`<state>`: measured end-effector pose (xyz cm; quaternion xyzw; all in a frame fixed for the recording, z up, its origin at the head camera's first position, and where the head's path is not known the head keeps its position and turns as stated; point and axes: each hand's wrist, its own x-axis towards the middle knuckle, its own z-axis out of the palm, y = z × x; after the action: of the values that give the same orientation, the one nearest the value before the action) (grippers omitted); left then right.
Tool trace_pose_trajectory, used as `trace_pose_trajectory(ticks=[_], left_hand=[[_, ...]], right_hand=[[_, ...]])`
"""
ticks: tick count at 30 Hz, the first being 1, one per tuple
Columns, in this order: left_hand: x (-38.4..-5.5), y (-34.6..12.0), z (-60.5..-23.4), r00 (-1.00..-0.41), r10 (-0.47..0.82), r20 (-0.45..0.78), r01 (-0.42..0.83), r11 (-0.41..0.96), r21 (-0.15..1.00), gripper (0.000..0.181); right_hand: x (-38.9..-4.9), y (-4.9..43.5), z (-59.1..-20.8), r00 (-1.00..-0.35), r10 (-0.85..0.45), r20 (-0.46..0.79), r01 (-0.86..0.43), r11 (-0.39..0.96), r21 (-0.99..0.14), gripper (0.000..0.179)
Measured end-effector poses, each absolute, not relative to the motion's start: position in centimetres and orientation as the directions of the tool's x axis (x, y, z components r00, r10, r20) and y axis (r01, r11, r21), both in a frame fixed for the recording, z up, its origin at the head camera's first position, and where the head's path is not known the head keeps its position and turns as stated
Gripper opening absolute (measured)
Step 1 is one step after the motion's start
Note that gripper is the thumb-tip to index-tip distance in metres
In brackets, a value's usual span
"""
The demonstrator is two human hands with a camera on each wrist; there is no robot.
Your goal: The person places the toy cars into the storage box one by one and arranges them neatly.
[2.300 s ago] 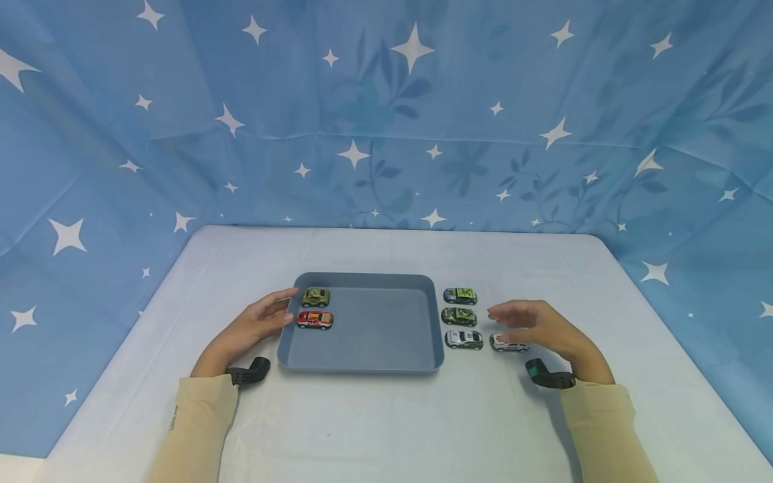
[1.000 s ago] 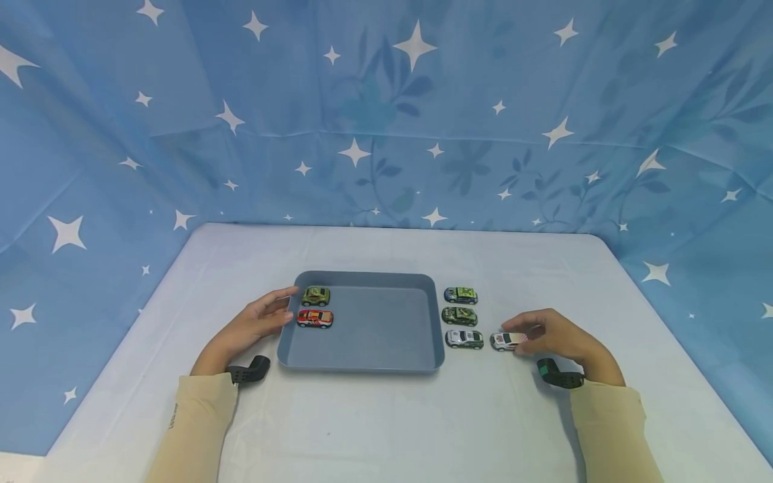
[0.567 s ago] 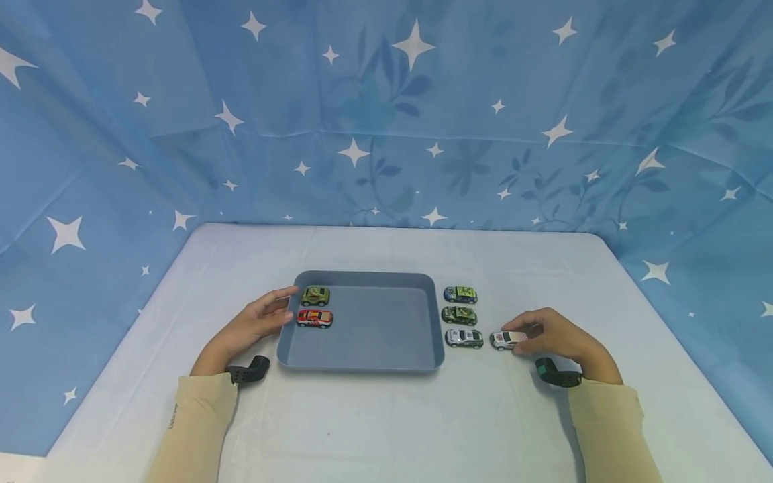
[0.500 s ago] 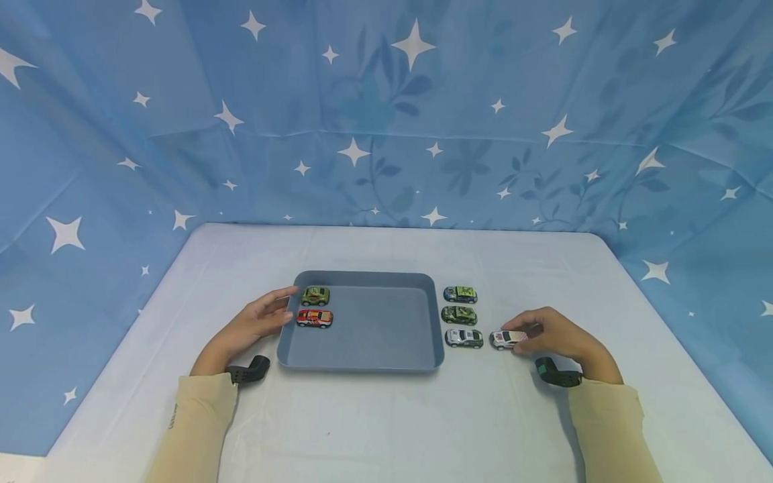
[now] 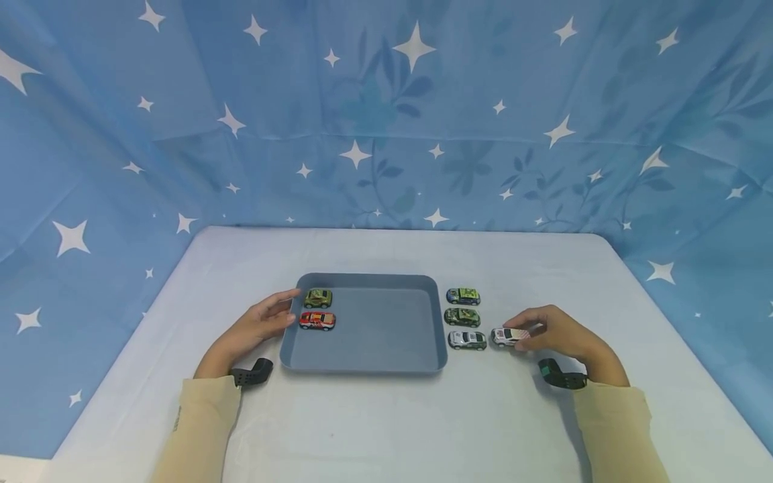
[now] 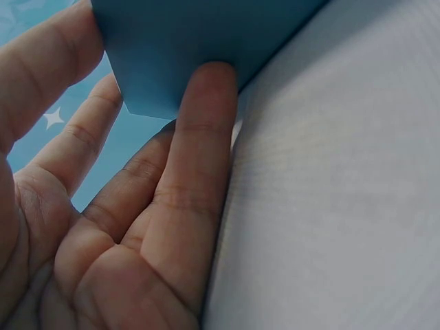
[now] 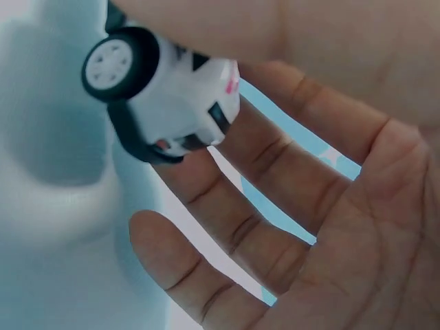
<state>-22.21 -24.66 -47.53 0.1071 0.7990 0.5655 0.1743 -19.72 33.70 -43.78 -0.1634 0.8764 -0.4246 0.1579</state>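
Observation:
In the head view my right hand (image 5: 561,337) pinches a white toy car (image 5: 509,337) by its rear end between thumb and fingers. Up close in the right wrist view, the white car shows a wheel and a pink mark, and it looks slightly off the table. My left hand (image 5: 253,330) rests against the left side of the blue-grey tray (image 5: 362,369), fingers fairly straight; the left wrist view has a fingertip on the tray's outer wall (image 6: 165,48). Inside the tray at left sit a green toy car (image 5: 317,298) and a red toy car (image 5: 317,320).
Right of the tray stands a column of toy cars: a blue-and-yellow one (image 5: 463,296), a green camouflage one (image 5: 461,316) and a silver one (image 5: 467,340). A white cloth covers the table (image 5: 386,429). A blue star-patterned curtain (image 5: 386,121) hangs behind.
My right hand has come down over the white car, taken it between thumb and fingers, and raised it slightly just now. The left hand has stayed at the tray.

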Motion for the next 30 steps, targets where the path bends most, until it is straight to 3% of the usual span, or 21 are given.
trace_pose_trajectory(ticks=[22,30], left_hand=[[-21.9,-24.5,-47.5,-0.913,0.386,-0.13,0.003,0.324,0.946,0.069],[-22.1,-24.6,-47.4,-0.915,0.377,-0.146,-0.012,0.336,0.942,0.07]], right_hand=[[-19.4,31.5,-42.6,-0.848,-0.529,0.026,-0.36,0.539,-0.762,0.03],[-19.6,30.5,-42.6,-0.839,-0.542,0.051,-0.382,0.519,-0.764,0.03]])
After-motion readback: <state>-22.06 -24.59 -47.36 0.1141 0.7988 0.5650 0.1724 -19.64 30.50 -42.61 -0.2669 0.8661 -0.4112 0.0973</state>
